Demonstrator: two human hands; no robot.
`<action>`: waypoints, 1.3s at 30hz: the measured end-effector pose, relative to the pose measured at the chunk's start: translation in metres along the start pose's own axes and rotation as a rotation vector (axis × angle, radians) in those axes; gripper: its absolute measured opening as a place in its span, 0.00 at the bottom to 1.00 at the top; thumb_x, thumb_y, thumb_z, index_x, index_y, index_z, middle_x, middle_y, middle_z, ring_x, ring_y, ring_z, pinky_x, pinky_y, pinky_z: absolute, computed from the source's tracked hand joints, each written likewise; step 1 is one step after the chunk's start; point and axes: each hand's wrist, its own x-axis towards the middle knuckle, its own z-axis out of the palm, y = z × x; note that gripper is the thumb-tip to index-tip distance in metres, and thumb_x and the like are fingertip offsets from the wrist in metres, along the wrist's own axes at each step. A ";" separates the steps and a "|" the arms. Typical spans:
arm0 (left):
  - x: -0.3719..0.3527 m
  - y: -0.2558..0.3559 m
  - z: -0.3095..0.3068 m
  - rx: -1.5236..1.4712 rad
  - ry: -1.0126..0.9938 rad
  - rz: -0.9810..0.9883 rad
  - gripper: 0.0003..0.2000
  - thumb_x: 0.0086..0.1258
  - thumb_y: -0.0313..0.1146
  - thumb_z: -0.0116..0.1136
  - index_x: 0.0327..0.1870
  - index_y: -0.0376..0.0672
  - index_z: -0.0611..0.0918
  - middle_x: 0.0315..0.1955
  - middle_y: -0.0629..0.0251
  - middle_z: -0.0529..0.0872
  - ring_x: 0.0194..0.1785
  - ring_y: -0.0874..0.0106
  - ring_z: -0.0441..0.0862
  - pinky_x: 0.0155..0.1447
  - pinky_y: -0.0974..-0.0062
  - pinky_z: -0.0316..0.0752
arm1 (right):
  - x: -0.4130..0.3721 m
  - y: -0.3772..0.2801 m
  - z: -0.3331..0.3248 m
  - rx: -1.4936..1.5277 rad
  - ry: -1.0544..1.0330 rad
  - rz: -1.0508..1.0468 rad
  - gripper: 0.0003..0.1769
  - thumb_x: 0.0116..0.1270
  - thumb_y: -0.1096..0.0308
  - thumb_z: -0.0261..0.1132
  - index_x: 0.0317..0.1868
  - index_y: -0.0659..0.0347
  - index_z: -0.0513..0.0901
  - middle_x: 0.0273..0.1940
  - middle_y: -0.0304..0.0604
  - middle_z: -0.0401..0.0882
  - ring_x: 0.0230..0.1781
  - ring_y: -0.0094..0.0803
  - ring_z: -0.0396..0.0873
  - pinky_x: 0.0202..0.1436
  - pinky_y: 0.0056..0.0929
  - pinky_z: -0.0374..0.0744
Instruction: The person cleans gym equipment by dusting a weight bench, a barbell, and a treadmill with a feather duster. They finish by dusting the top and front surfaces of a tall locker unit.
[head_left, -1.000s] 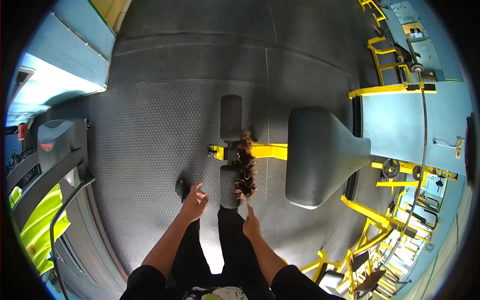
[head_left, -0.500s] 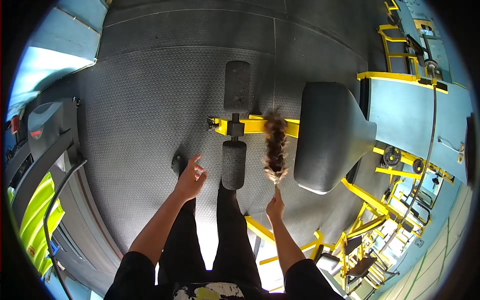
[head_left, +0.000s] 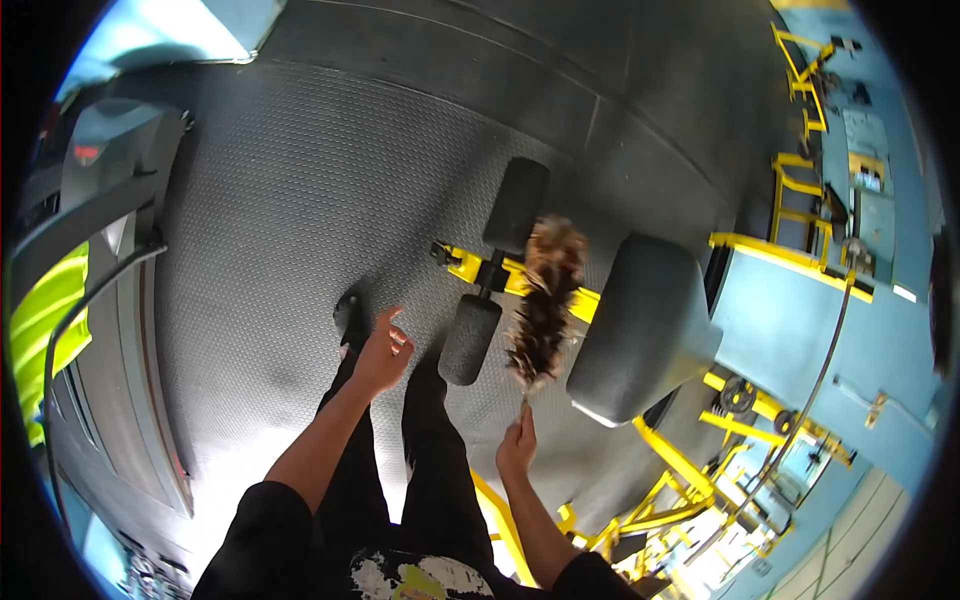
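Observation:
My right hand (head_left: 517, 446) is closed around the thin handle of a brown feather duster (head_left: 546, 300). The duster's fluffy head points away from me, over the yellow bar (head_left: 512, 278) of a gym machine. Left of it are two black foam rollers, the far one (head_left: 517, 204) and the near one (head_left: 470, 340), on a cross-shaft. To its right is a black padded seat (head_left: 640, 325). Whether the feathers touch the bar cannot be made out. My left hand (head_left: 384, 354) hangs free left of the near roller, fingers loosely curled and apart, holding nothing.
A treadmill (head_left: 120, 330) with a yellow-green cloth (head_left: 50, 335) on it stands at the left. Yellow-framed machines (head_left: 680, 480) and a light blue wall (head_left: 770, 300) are at the right. Textured black matting (head_left: 290, 210) covers the floor.
The view has turned, so the machine now appears tilted. My right hand and the duster have shifted left, nearer the rollers. My left hand keeps nearly the same pose.

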 end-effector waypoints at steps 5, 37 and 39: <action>-0.009 -0.001 -0.009 -0.153 0.058 -0.005 0.31 0.72 0.31 0.58 0.73 0.43 0.60 0.41 0.59 0.83 0.41 0.67 0.84 0.50 0.66 0.78 | 0.016 -0.053 -0.065 -0.341 -0.203 -0.363 0.26 0.75 0.69 0.51 0.72 0.56 0.69 0.46 0.54 0.81 0.47 0.51 0.82 0.49 0.47 0.80; -0.014 -0.062 -0.066 -0.266 0.211 -0.112 0.25 0.72 0.28 0.55 0.70 0.45 0.66 0.41 0.64 0.81 0.40 0.74 0.81 0.47 0.73 0.78 | 0.172 -0.239 -0.063 -1.369 -0.445 -0.711 0.28 0.68 0.68 0.56 0.68 0.35 0.75 0.51 0.41 0.79 0.45 0.41 0.84 0.45 0.43 0.83; -0.010 -0.061 -0.056 -0.256 0.171 -0.098 0.24 0.71 0.33 0.57 0.68 0.46 0.70 0.42 0.61 0.84 0.42 0.68 0.84 0.49 0.67 0.79 | 0.151 -0.203 -0.102 -1.299 -0.472 -0.803 0.29 0.67 0.69 0.58 0.68 0.35 0.75 0.49 0.40 0.79 0.41 0.41 0.84 0.41 0.42 0.84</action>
